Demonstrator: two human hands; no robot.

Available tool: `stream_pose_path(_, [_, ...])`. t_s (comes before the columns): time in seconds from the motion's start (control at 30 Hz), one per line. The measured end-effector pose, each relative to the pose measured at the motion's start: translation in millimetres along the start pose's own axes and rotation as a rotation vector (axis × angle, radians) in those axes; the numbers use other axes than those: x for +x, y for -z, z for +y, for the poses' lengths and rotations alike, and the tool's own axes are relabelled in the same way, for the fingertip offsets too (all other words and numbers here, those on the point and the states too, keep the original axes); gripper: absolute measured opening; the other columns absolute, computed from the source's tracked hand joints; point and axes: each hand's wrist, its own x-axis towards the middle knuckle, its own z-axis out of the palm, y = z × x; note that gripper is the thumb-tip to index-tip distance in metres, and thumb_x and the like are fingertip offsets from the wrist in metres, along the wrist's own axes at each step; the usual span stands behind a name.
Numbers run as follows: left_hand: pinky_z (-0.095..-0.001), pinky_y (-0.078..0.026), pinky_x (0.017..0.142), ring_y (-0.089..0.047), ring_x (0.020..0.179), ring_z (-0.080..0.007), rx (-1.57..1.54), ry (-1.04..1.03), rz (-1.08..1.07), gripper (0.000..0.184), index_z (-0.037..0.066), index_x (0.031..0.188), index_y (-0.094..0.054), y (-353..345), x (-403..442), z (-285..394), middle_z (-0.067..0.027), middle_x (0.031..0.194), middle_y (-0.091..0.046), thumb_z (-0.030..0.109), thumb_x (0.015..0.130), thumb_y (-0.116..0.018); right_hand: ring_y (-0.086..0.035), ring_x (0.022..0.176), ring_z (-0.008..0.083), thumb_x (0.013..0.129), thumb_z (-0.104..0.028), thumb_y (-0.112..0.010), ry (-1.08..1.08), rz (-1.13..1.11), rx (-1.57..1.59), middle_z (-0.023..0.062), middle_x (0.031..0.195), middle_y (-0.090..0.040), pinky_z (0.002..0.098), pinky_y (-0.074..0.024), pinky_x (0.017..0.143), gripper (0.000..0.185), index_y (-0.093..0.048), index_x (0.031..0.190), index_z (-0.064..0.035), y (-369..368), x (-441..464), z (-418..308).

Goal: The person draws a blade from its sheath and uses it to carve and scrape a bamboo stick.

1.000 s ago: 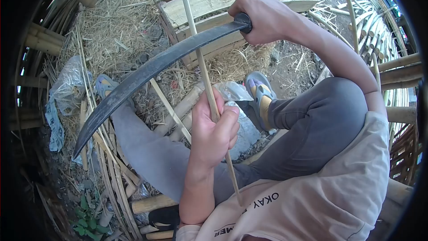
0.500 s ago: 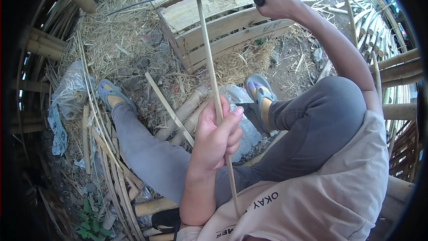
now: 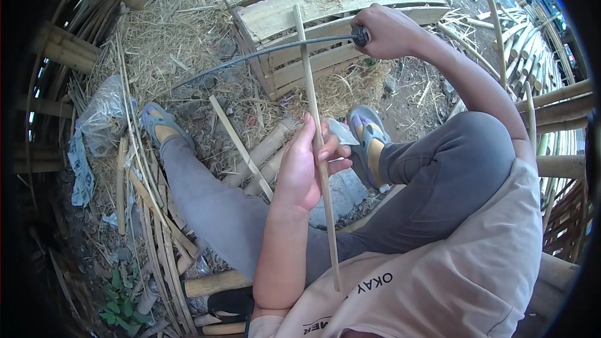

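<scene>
In the middle of the head view, my left hand (image 3: 310,166) is closed around a thin bamboo strip (image 3: 311,84), with the thumb lying along it and the fingers loosely curled. The strip stands nearly upright, its lower end by my shirt. My right hand (image 3: 389,30) grips the black handle of a long, slim machete (image 3: 250,55). Its dark blade stretches left and crosses the upper part of the strip; whether it cuts into the strip I cannot tell.
A slatted wooden crate (image 3: 332,9) stands ahead, with straw (image 3: 169,44) beside it. Between my feet lie another strip (image 3: 241,147) and bamboo pieces (image 3: 260,166). A plastic bag (image 3: 103,122) is at left, and cut bamboo poles (image 3: 523,47) are piled at right.
My right hand and the machete have come down, so the blade crosses the strip lower. The fingers of my left hand have loosened and shifted on the strip.
</scene>
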Motion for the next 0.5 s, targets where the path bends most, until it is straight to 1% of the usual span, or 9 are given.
stream_pose_path(0.03, [-0.0339,-0.059,0.068,-0.063,0.075,-0.0155,0.084,-0.030,0.094,0.038,0.014,0.089,-0.047,-4.5,-1.1,-0.5,0.0042,0.062,-0.040,0.042,0.109,-0.032,-0.067,0.074,0.0391,0.074,-0.019,-0.074,0.001,-0.011,0.005,0.0219,0.074,-0.067,0.0455,-0.0520,0.070,0.025,-0.070,0.086,0.0031,-0.5,-0.8,0.2])
stream_pose_path(0.13, [-0.0435,-0.061,0.083,-0.068,0.093,-0.0235,0.118,-0.057,-0.005,0.039,0.014,0.084,-0.046,7.3,7.3,-6.0,0.0024,0.065,-0.045,0.042,0.109,-0.033,-0.067,0.075,0.0388,0.075,-0.020,-0.075,-0.005,-0.042,0.019,0.0211,0.072,-0.066,0.0458,-0.0517,0.070,0.025,-0.069,0.083,0.0028,0.9,-1.9,-0.9])
stream_pose_path(0.23, [-0.0412,-0.062,0.078,-0.067,0.085,-0.0187,0.187,-0.086,0.111,0.039,0.013,0.083,-0.046,0.5,8.7,-9.8,0.0025,0.069,-0.043,0.040,0.109,-0.035,-0.066,0.074,0.0390,0.075,-0.020,-0.075,-0.012,-0.042,0.057,0.0202,0.070,-0.065,0.0462,-0.0512,0.069,0.024,-0.067,0.080,0.0023,-0.4,-3.6,-2.7])
stream_pose_path(0.33, [-0.0435,-0.061,0.081,-0.067,0.090,-0.0216,0.195,-0.120,0.086,0.037,0.012,0.088,-0.047,8.2,13.3,-11.8,0.0012,0.070,-0.046,0.039,0.109,-0.035,-0.066,0.073,0.0389,0.075,-0.019,-0.075,-0.013,-0.043,0.069,0.0199,0.070,-0.065,0.0463,-0.0510,0.068,0.023,-0.067,0.079,0.0019,-0.7,-3.3,-3.7])
stream_pose_path(0.43, [-0.0432,-0.062,0.078,-0.067,0.091,-0.0215,0.436,-0.295,0.292,0.036,0.009,0.095,-0.049,2.4,17.4,-19.8,0.0008,0.071,-0.045,0.039,0.109,-0.036,-0.067,0.071,0.0381,0.075,-0.018,-0.075,-0.018,-0.069,0.063,0.0200,0.069,-0.066,0.0461,-0.0511,0.068,0.022,-0.068,0.080,0.0015,0.4,-3.3,-5.6])
stream_pose_path(0.5, [-0.0429,-0.062,0.077,-0.066,0.091,-0.0214,0.508,-0.311,0.288,0.037,0.008,0.099,-0.049,5.2,20.5,-20.7,0.0004,0.072,-0.045,0.041,0.109,-0.036,-0.067,0.071,0.0375,0.076,-0.019,-0.075,-0.017,-0.086,0.066,0.0198,0.068,-0.066,0.0459,-0.0511,0.068,0.022,-0.068,0.080,0.0011,0.6,-3.4,-6.5])
